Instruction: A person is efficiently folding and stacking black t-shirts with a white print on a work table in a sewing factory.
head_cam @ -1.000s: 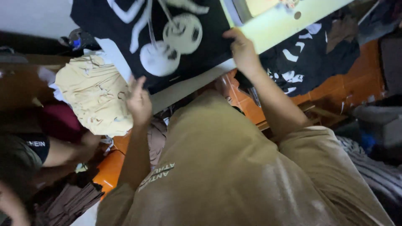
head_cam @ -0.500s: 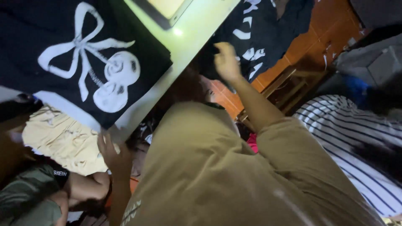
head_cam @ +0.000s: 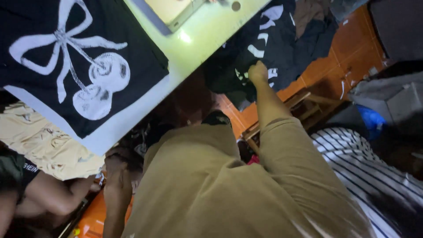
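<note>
My right hand [head_cam: 258, 72] reaches out over the table's right edge, fingers closed into a pile of black garments with white print [head_cam: 269, 48] lying on the floor. Below the table's near edge, my left hand [head_cam: 116, 176] hangs low, in shadow beside my tan shirt [head_cam: 211, 189]; its fingers look loosely curled and I cannot make out anything in them. On the white table [head_cam: 194, 44] a black garment with a white bow-and-cherries print [head_cam: 88, 57] lies spread flat.
A beige machine-like block [head_cam: 172, 9] sits at the table's far side. Cream fabric [head_cam: 48, 141] lies lower left, next to another person's arm [head_cam: 48, 194]. A wooden stool [head_cam: 304, 101], a grey bag [head_cam: 387, 94] and striped cloth [head_cam: 365, 163] crowd the orange floor [head_cam: 326, 66].
My right hand left the table's edge and went down to the black pile on the floor. My left hand dropped from the cream fabric to below the table.
</note>
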